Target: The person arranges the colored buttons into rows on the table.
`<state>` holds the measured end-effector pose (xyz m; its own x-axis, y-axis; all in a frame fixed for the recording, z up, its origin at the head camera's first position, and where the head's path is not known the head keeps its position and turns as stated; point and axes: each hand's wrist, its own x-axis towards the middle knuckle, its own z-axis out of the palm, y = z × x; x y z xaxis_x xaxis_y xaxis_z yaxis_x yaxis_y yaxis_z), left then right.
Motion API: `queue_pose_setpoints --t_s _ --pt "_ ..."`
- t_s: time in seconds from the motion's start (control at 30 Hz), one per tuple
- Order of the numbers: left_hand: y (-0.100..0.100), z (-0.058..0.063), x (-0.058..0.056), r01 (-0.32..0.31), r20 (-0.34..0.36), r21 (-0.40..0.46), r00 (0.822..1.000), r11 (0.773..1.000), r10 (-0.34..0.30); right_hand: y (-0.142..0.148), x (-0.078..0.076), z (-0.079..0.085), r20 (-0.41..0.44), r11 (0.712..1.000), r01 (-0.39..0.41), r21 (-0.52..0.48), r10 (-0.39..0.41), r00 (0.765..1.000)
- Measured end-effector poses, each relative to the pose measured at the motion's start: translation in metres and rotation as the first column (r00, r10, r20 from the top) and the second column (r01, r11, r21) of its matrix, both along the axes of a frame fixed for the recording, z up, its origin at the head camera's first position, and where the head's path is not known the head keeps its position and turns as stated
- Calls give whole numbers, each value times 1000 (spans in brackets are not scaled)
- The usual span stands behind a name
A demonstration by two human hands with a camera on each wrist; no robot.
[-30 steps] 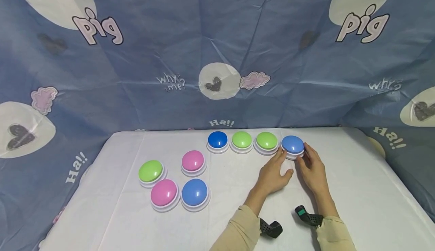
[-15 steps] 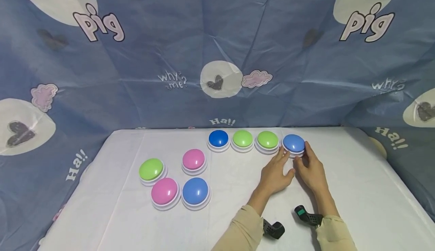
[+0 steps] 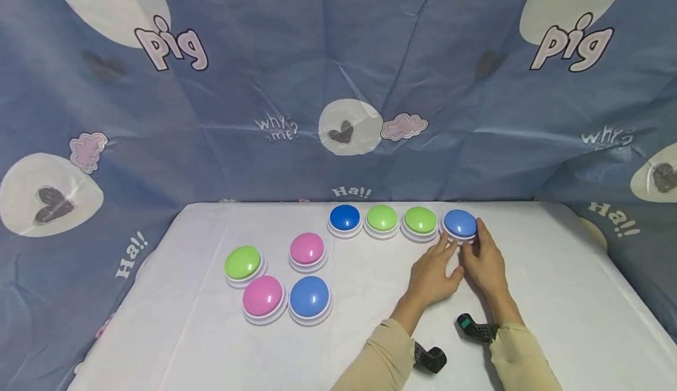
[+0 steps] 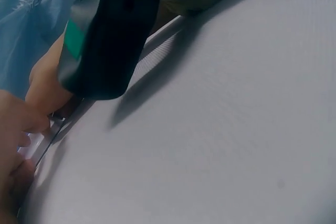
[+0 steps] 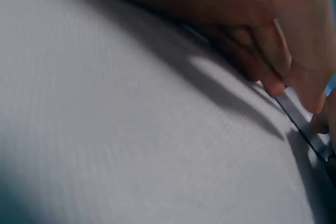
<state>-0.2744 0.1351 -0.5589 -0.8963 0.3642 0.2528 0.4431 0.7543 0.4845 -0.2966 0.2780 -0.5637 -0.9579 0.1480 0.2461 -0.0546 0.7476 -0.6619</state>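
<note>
Light-blue button [image 3: 459, 224] ends the far row at 3 o'clock, green button [image 3: 420, 221] at its 9. Left hand [image 3: 435, 276] at 7, right hand [image 3: 485, 264] at 4: fingers fairly straight, touching base, no grip. Likely alignment step; calls for light, even nudging. Table [image 3: 560, 273] edge near at 12; room at 3.

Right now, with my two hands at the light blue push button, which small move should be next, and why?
I would probably ease the left hand and right hand off the light blue push button: it sits roughly in line beside the nearest green push button, at the row's right end, so more pushing might disturb that line.
</note>
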Motion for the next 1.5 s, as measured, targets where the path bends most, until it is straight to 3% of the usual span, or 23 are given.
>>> queue_pose_setpoints --t_s 0.37,0.7,0.83,0.93,1.1,1.33,1.5 --pt "-1 0 4 11 1 50 1000 999 -11 0 -1 -1 -4 999 9 38 -9 1000" --pt "-7 -2 13 -25 37 226 999 974 17 -6 -3 -3 -10 998 13 56 -12 1000" --pt "-11 -1 19 -13 57 392 998 920 -10 -9 -3 -2 -23 998 27 52 -26 999" --pt "-12 -3 26 21 43 485 998 874 -47 -7 0 -3 -67 999 45 -4 -45 997" --pt "-15 -6 38 60 36 532 995 845 -93 -5 8 -5 -125 979 117 -168 -138 982" --pt "-22 -4 53 109 29 599 987 794 -158 -4 23 -5 -163 913 277 -299 -335 928" --pt "-31 -5 58 118 34 652 982 749 -185 -22 35 -2 -179 898 216 -384 -302 936"
